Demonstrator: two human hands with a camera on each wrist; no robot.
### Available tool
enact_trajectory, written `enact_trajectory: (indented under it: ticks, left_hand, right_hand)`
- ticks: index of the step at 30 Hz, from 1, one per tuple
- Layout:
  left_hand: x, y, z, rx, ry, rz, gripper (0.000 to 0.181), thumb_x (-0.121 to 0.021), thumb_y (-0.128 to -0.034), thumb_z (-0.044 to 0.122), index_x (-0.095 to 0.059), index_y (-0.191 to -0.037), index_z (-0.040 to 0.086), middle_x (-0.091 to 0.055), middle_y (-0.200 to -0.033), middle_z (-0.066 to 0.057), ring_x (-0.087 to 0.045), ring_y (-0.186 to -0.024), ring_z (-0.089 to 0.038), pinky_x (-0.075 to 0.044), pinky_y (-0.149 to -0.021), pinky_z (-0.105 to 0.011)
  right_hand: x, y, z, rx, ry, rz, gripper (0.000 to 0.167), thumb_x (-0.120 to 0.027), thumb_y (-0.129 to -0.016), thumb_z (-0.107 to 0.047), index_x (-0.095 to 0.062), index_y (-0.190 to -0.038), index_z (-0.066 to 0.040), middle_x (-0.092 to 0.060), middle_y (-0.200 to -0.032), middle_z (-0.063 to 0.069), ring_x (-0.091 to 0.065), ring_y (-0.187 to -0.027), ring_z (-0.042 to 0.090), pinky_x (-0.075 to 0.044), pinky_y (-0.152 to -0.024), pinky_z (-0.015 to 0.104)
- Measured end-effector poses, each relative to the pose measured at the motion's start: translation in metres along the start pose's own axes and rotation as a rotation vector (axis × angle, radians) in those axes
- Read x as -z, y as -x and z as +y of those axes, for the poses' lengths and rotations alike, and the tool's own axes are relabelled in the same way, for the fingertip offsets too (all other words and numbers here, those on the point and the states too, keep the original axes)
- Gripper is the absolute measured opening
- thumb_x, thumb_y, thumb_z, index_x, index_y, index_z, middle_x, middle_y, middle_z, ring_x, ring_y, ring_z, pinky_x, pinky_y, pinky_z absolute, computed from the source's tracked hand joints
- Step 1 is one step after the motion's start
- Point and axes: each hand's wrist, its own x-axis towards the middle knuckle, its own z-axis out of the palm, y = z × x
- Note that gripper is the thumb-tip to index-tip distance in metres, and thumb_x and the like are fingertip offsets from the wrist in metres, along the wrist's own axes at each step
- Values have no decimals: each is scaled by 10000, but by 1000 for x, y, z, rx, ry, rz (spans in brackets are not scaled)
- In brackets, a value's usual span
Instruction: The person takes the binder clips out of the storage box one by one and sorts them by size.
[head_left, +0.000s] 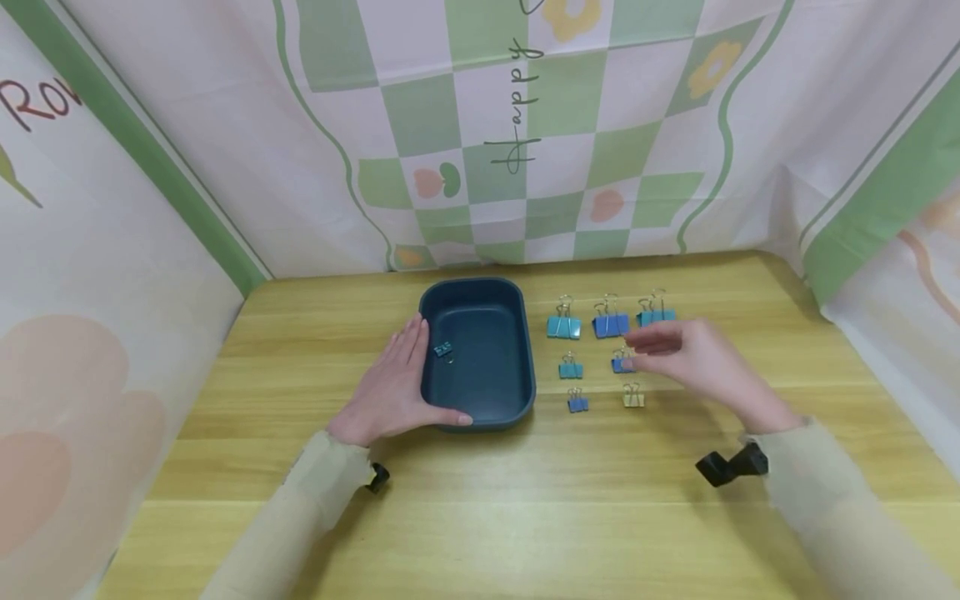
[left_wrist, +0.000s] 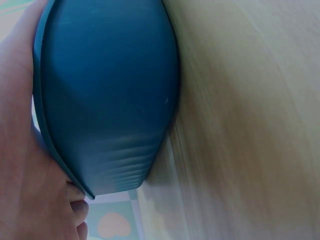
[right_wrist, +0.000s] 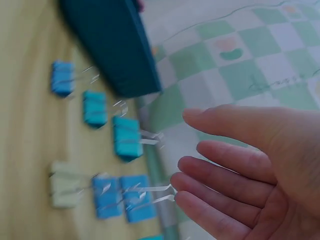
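Note:
A dark blue tray (head_left: pixel 480 423) stands on the table with a small teal binder clip (head_left: pixel 443 349) inside. My left hand (head_left: pixel 397 387) rests against the tray's left rim, fingers extended along it and thumb at the near edge. My right hand (head_left: pixel 693 362) hovers over the clips at the right, thumb and fingers apart and holding nothing in the right wrist view. Closest to its fingertips is a small blue binder clip (head_left: pixel 622 365). Behind stand a large teal clip (head_left: pixel 564 327), a large blue clip (head_left: pixel 611 326) and another teal clip (head_left: pixel 657 317), partly hidden by the hand.
Nearer me are a medium teal clip (head_left: pixel 571 370), a small blue clip (head_left: pixel 577 405) and a pale yellow clip (head_left: pixel 633 400). A patterned curtain (head_left: pixel 525 192) hangs along the back edge of the wooden table (head_left: pixel 480 517), with more cloth at both sides.

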Motion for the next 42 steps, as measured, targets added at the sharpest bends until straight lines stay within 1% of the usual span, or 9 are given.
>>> enact_trajectory:
  ticks: [5,8,11,18,22,26,30,35,42]
  left_hand:
    - [1,0,1,0,3,-5,1517,-489,-597,1024,-1,-1618,14,83,-1689,-122,96,-1534,-196,-26,-1231,-370]
    - [1,0,0,3,-1,-9,1517,-487,-595,1026,12,-1617,22,90,-1689,-117,103,-1533,-190,-21,-1230,-365]
    - [1,0,0,1,-6,-8,1517,-490,-596,1025,17,-1616,24,93,-1688,-116,101,-1533,-195,-22,-1231,-367]
    - [0,-1,0,-2,-6,-1,1511,-494,-599,1021,9,-1620,27,89,-1689,-110,92,-1535,-193,-31,-1233,-376]
    - [1,0,0,3,-6,-4,1513,-486,-596,1025,14,-1619,29,89,-1689,-110,94,-1534,-187,-18,-1230,-362]
    - [0,0,0,2,-6,3,1512,-491,-598,1023,10,-1619,27,82,-1690,-116,86,-1536,-195,-33,-1234,-380]
    - [-1,0,0,4,-9,4,1510,-488,-599,1023,18,-1620,33,92,-1690,-111,91,-1536,-192,-43,-1235,-384]
    - [-1,0,0,-4,-15,3,1499,-472,-613,1023,-7,-1621,15,81,-1691,-119,88,-1537,-195,-43,-1234,-382]
    - [-1,0,-1,-14,-19,6,1483,-461,-631,1018,-21,-1619,3,72,-1691,-131,93,-1537,-201,-39,-1234,-381]
  right_hand:
    - [4,-7,-24,-13,2,11,518,-803,-894,-403,-699,-1277,-71,-708,-1219,126,-701,-1043,281,-586,-772,276]
    - [2,-13,-37,-7,2,11,509,-807,-892,-395,-701,-1285,-90,-708,-1223,110,-704,-1041,267,-597,-769,320]
    - [-6,-22,-47,29,-24,-1,499,-811,-897,-348,-697,-1294,-68,-700,-1240,121,-699,-1060,265,-592,-821,329]
    - [-39,-41,-57,110,-108,-29,470,-825,-890,-248,-697,-1302,-64,-691,-1268,101,-669,-1131,301,-551,-942,427]
    - [-62,-48,-64,159,-123,-44,489,-840,-875,-255,-696,-1311,-88,-681,-1289,78,-652,-1164,271,-535,-970,443]
    - [-82,-53,-77,191,-112,-64,515,-856,-855,-256,-693,-1319,-103,-674,-1303,55,-642,-1182,240,-526,-988,426]
    - [-97,-61,-90,208,-112,-106,519,-856,-851,-253,-692,-1319,-99,-671,-1310,44,-638,-1194,263,-522,-992,447]
    - [-116,-78,-101,240,-100,-153,514,-852,-859,-236,-689,-1321,-79,-674,-1306,51,-638,-1193,305,-532,-979,444]
    - [-138,-104,-109,260,-20,-198,507,-849,-865,-227,-690,-1307,-35,-678,-1294,99,-651,-1180,258,-536,-974,400]
